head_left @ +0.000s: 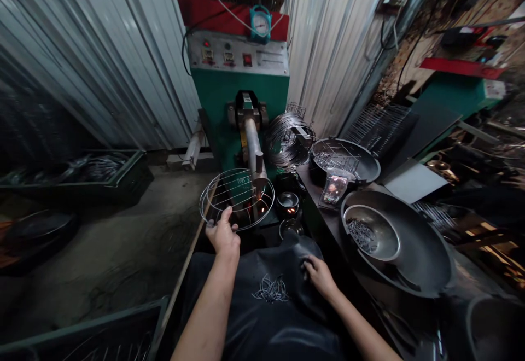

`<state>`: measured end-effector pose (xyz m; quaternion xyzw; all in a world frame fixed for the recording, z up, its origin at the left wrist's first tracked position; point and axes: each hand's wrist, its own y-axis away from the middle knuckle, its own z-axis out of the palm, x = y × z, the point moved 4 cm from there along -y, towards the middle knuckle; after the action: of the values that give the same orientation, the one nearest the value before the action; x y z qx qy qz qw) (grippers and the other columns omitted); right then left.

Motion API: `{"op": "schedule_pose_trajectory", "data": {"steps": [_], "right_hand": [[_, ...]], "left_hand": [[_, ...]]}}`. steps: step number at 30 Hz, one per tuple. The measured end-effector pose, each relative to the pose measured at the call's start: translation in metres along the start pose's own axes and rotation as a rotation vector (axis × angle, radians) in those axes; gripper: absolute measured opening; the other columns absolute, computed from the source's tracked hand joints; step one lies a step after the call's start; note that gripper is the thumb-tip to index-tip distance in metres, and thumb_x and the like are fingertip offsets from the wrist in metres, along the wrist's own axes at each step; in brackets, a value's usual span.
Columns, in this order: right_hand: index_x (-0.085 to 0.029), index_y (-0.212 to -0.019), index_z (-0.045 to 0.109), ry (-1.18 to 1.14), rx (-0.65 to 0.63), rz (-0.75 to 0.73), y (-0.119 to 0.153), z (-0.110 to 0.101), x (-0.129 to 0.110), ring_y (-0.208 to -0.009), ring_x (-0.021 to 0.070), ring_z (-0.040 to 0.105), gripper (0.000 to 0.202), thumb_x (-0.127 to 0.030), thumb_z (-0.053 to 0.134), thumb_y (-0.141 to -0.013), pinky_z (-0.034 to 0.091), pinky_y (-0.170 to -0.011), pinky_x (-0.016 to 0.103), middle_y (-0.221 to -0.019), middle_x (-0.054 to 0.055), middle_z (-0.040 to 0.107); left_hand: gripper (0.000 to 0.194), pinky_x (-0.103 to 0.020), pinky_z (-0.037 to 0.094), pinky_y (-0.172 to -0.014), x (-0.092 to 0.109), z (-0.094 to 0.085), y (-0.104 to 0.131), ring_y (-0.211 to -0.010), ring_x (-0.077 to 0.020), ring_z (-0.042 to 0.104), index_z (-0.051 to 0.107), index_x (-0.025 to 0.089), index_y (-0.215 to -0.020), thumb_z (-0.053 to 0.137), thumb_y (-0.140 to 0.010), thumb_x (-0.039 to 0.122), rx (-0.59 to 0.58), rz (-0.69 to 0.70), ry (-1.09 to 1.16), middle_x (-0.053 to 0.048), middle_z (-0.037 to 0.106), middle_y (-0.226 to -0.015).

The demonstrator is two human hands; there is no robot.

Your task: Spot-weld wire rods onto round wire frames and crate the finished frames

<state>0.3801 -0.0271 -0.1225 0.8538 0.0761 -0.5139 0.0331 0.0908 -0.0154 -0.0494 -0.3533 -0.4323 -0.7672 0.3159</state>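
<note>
My left hand (223, 235) grips the near rim of a round wire rack (229, 194), thumb on top. The rack is held out level under the grey metal arm (253, 142) of a green machine (262, 85), and its far right part lies by the arm's tip. My right hand (320, 278) rests low over the dark apron (262, 333) on my lap, its fingers curled together; what they may hold is too small to make out. Between my forearms, a small pile of curved wire pieces (270, 289) lies on the apron.
To the right, a large black pan (426, 246) holds a metal bowl (391, 235) with short wire pieces. Behind it are another pan (369, 158) with wire parts and a wire coil (287, 139). A green bin (127, 169) of metal parts stands at left.
</note>
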Motion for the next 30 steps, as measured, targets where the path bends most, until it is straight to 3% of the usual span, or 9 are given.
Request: {"op": "schedule_pose_trajectory", "data": {"steps": [5, 8, 10, 12, 15, 17, 20, 23, 30], "right_hand": [[-0.027, -0.076, 0.065, 0.078, -0.211, -0.063, 0.014, 0.008, 0.007, -0.065, 0.0231, 0.062, 0.02, -0.027, 0.045, -0.081, 0.044, -0.061, 0.035, -0.068, 0.006, 0.065], [-0.023, -0.067, 0.062, -0.032, -0.332, -0.02, 0.0, 0.014, -0.006, -0.054, 0.0198, 0.058, 0.017, -0.03, 0.049, -0.078, 0.043, -0.052, 0.032, -0.061, 0.004, 0.062], [-0.02, -0.075, 0.061, -0.255, -0.303, 0.082, -0.022, 0.02, -0.025, -0.047, 0.0151, 0.055, 0.018, -0.034, 0.05, -0.078, 0.041, -0.045, 0.027, -0.063, 0.003, 0.062], [-0.018, -0.086, 0.059, -0.493, -0.195, 0.109, -0.048, 0.03, -0.055, -0.051, 0.013, 0.058, 0.024, -0.039, 0.052, -0.078, 0.041, -0.043, 0.023, -0.073, 0.004, 0.064], [-0.017, -0.089, 0.058, -0.667, -0.094, -0.013, -0.083, 0.052, -0.104, -0.062, 0.0137, 0.063, 0.026, -0.04, 0.053, -0.077, 0.045, -0.049, 0.022, -0.083, 0.006, 0.065], [-0.017, -0.087, 0.058, -0.629, -0.08, -0.088, -0.098, 0.068, -0.125, -0.06, 0.0136, 0.062, 0.024, -0.038, 0.052, -0.078, 0.045, -0.048, 0.022, -0.079, 0.004, 0.065], [-0.017, -0.085, 0.06, -0.461, -0.073, -0.156, -0.106, 0.08, -0.135, -0.055, 0.0133, 0.061, 0.019, -0.033, 0.051, -0.079, 0.046, -0.05, 0.022, -0.068, 0.001, 0.063], [-0.018, -0.084, 0.061, -0.348, -0.059, -0.212, -0.105, 0.076, -0.136, -0.056, 0.0134, 0.061, 0.016, -0.03, 0.052, -0.078, 0.047, -0.056, 0.024, -0.067, 0.001, 0.064], [-0.016, -0.092, 0.055, -0.696, 0.011, -0.003, -0.106, 0.064, -0.133, -0.054, 0.0123, 0.06, 0.026, -0.038, 0.049, -0.079, 0.04, -0.042, 0.02, -0.071, 0.003, 0.063]], "left_hand": [[0.031, -0.032, 0.046, -0.056, 0.023, -0.017, -0.027, -0.06, -0.0115, 0.05, 0.051, 0.021, -0.076, 0.066, -0.061, 0.043, -0.046, -0.233, -0.191, 0.001, 0.048, -0.073], [0.025, -0.035, 0.048, -0.056, 0.042, -0.011, -0.051, -0.058, -0.0127, 0.052, 0.053, 0.019, -0.073, 0.069, -0.059, 0.03, -0.125, -0.313, -0.323, 0.0, 0.051, -0.07], [0.024, -0.032, 0.047, -0.051, 0.046, -0.003, -0.059, -0.053, -0.0112, 0.05, 0.052, 0.017, -0.07, 0.071, -0.055, 0.019, -0.189, -0.34, -0.361, 0.001, 0.05, -0.065], [0.025, -0.025, 0.042, -0.043, 0.044, 0.003, -0.062, -0.046, -0.0085, 0.045, 0.051, 0.016, -0.066, 0.071, -0.052, 0.014, -0.219, -0.349, -0.362, 0.003, 0.047, -0.058], [0.028, -0.019, 0.03, -0.034, 0.036, 0.003, -0.06, -0.038, -0.0051, 0.036, 0.046, 0.016, -0.061, 0.072, -0.05, 0.014, -0.217, -0.35, -0.304, 0.007, 0.039, -0.05], [0.031, -0.018, 0.023, -0.032, 0.032, -0.001, -0.057, -0.035, -0.0031, 0.029, 0.043, 0.017, -0.059, 0.072, -0.048, 0.016, -0.19, -0.323, -0.241, 0.009, 0.034, -0.047], [0.035, -0.017, 0.019, -0.032, 0.033, -0.004, -0.052, -0.034, -0.001, 0.022, 0.042, 0.017, -0.06, 0.072, -0.044, 0.017, -0.147, -0.225, -0.161, 0.011, 0.032, -0.047], [0.038, -0.017, 0.02, -0.033, 0.036, -0.003, -0.046, -0.036, -0.0004, 0.022, 0.042, 0.017, -0.062, 0.073, -0.041, 0.02, -0.152, -0.112, -0.106, 0.011, 0.033, -0.049], [0.039, -0.018, 0.021, -0.036, 0.03, -0.005, -0.038, -0.038, -0.0008, 0.026, 0.044, 0.018, -0.067, 0.072, -0.041, 0.023, -0.142, -0.038, -0.114, 0.01, 0.039, -0.056]]}}
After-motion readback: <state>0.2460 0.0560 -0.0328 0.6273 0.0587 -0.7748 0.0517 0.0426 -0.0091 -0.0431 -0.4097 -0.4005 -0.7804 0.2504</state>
